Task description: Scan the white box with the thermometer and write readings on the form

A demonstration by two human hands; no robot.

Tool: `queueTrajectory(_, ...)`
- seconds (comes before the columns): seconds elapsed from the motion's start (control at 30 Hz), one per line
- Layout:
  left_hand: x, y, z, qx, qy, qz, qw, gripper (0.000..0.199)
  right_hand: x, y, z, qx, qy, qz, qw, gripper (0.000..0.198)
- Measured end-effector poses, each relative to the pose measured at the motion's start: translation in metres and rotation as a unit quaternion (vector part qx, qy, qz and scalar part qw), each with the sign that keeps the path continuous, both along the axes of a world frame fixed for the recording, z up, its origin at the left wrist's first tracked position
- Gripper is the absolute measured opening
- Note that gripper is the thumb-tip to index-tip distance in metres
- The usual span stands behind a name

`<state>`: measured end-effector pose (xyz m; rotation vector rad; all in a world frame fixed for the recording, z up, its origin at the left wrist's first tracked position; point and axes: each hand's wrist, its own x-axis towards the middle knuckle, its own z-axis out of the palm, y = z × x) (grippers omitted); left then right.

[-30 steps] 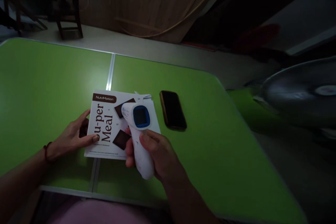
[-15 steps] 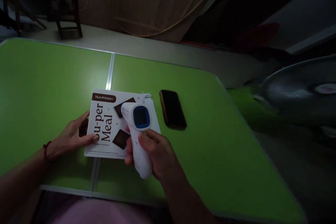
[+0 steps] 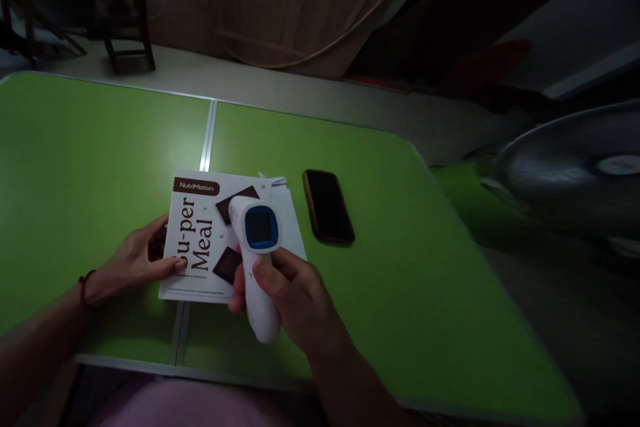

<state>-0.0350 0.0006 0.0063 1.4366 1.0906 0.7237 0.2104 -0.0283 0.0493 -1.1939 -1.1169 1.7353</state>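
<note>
A white box point(image 3: 186, 233) with brown lettering and pictures of dark squares lies on the green table point(image 3: 400, 293). My left hand point(image 3: 137, 257) grips its left edge, thumb on the top face and fingers at the side. Wrapped round the white handle of an infrared thermometer point(image 3: 261, 300) is my right hand point(image 3: 300, 300). The thermometer is held over the right part of the box, its blue-framed screen facing me and dark. Part of the box's right side is hidden behind the thermometer and hand.
A phone point(image 3: 329, 207) in a brown case lies right of the box, screen dark. A metal seam point(image 3: 209, 137) crosses the table. Beyond the far edge stands a dark chair point(image 3: 127, 33); a shiny rounded metal object point(image 3: 565, 153) is at the right.
My right hand has shifted the thermometer slightly left and turned its screen a little. My left hand keeps its grip on the box, and the phone stays put.
</note>
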Motion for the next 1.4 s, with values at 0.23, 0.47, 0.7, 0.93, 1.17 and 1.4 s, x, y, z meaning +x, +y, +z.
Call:
queueTrajectory(0.23, -0.002, 0.0, 0.0, -0.022, 0.01, 0.009, 1.0, 0.071, -0.002, -0.002, 0.002, -0.005, -0.012, -0.011, 1.0, 0.036)
queueTrajectory(0.47, -0.003, 0.0, -0.002, -0.025, 0.001, 0.01, 1.0, 0.075, -0.002, -0.001, 0.0, -0.013, 0.006, -0.012, 1.0, 0.037)
queueTrajectory(0.7, -0.004, 0.002, -0.003, -0.015, 0.007, -0.001, 1.0, 0.07, -0.003, -0.001, -0.008, -0.008, 0.029, -0.013, 0.999, 0.036)
queueTrajectory(0.93, -0.004, 0.001, -0.003, -0.024, 0.004, -0.003, 1.0, 0.074, 0.005, 0.0, -0.016, -0.019, 0.093, -0.091, 0.991, 0.044)
queueTrajectory(1.17, -0.005, 0.002, -0.004, -0.016, 0.012, -0.006, 1.0, 0.072, 0.027, 0.002, -0.027, -0.019, 0.06, -0.195, 0.979, 0.047)
queueTrajectory(1.4, -0.005, 0.002, -0.003, -0.01, 0.015, -0.007, 1.0, 0.071, 0.056, 0.015, -0.043, 0.014, -0.173, -0.126, 0.977, 0.054)
